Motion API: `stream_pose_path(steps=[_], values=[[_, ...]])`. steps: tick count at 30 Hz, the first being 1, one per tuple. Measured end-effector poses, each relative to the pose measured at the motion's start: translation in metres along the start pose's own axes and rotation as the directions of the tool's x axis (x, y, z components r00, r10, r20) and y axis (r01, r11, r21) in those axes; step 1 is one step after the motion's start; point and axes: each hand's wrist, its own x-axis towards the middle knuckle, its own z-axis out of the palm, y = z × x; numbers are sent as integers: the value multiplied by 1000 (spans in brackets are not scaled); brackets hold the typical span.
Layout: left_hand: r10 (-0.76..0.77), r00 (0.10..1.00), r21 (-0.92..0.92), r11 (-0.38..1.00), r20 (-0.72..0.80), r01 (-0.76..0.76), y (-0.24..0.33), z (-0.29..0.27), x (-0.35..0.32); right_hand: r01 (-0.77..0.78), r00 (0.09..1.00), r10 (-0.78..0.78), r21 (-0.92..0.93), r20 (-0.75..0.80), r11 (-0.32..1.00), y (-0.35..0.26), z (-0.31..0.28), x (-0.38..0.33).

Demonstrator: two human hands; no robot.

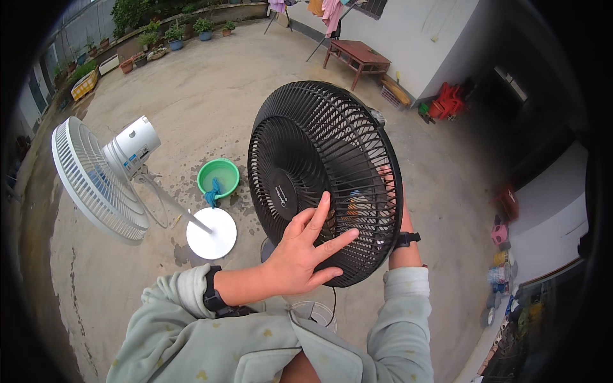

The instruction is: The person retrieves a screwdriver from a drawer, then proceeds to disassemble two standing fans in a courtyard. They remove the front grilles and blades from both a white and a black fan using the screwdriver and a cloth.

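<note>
A black fan (300,153) with a round wire grille stands right before me, its face turned up and to the left. Across the lower front of its grille lies my left hand (303,252), fingers spread and stretched out, touching the bars. My right hand (391,185) reaches up behind the fan's right rim; the grille hides most of its fingers, so I cannot tell what they hold. Something orange and blue shows faintly through the bars near it. To the left, a white pedestal fan (143,153) stands on a round white base (212,237).
A green basin (218,177) of water, with a blue cloth (213,193) over its edge, sits on wet concrete between the fans. Farther off are a red-brown wooden table (357,54), red plastic chairs (447,101), and several potted plants (174,37). Assorted containers (499,274) line the right wall.
</note>
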Motion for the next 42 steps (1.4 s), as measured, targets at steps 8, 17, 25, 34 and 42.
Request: stream_pose_path(steps=[8,17,25,34,42], values=[[171,984,-112,980,56,-165,-35,-9,-6,494,857,-498,-65,-136,867,-85,19,-192],[131,925,-168,965,-357,-201,-107,-55,13,200,787,-549,-727,-280,657,-120,61,-237],[-755,621,-798,501,-212,336,-274,-89,54,347,733,-637,-677,-236,650,-81,27,-212],[-630,732,-601,699,-260,388,-242,-70,-37,336,804,-582,-713,-124,615,-95,-30,-172],[-531,773,-511,798,-348,318,-180,-106,-16,445,822,-569,-605,-16,660,-104,-39,-167]])
